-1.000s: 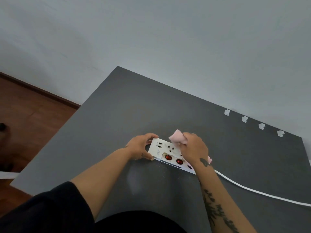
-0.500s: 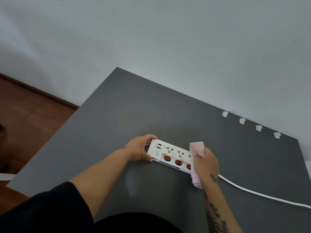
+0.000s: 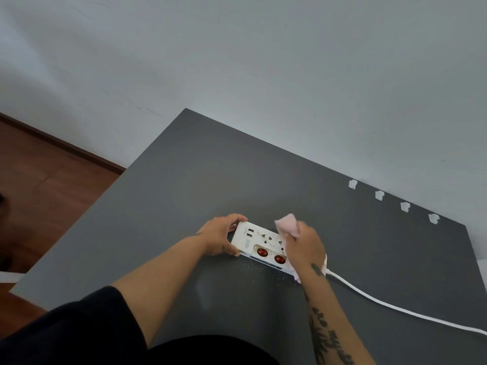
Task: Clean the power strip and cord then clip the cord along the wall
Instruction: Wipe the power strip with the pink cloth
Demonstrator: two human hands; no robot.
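Pink cloth (image 3: 288,224) under right hand (image 3: 304,247) (fingers curled) on power strip (image 3: 259,242).

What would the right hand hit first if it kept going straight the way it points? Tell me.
The right hand, gripping the pink cloth, points away from the person toward the wall. Beyond the power strip lies only bare table, so probably the wall; the cord clips sit off to the right.

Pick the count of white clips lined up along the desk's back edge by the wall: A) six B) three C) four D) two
C: four clips sit in a row along the back edge of the desk, none holding the cord yet.
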